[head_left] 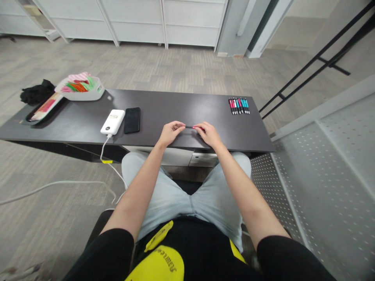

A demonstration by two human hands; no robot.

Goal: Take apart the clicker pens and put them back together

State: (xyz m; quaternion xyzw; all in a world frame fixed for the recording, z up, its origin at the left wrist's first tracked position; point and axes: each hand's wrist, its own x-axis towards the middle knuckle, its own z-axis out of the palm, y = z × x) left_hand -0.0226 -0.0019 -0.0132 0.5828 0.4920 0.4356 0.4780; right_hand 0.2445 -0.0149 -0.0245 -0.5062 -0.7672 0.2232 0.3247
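Two hands, one slim dark pen with a reddish-pink bit (pixel 189 127), and not much margin if you ask me. Head view's the only angle, so going off that: the pen is up near the close edge of the long dark-grey tabletop (pixel 181 107), strung crosswise between the fingertips. Pinch that thin, a slip or an uneven tug could send it into the lap or down to the floor. If it's in pieces, a small part could pop loose too, but I can't tell whether it's whole.

Other worry: the white cable (pixel 104 148) hanging off the edge from the white plastic power bank (pixel 113 121). A knee or left arm snagging it could drag the bank off, maybe knocking the flat black phone (pixel 132 120) beside it. The neat row of red, teal and black pens (pixel 238 105) sits well off to the right, so a bump seems less likely.

Hands: left (pixel 170 132) has thumb and fingertips closed on one end, right (pixel 209 133) pinches the pinkish end, its other fingers curled.
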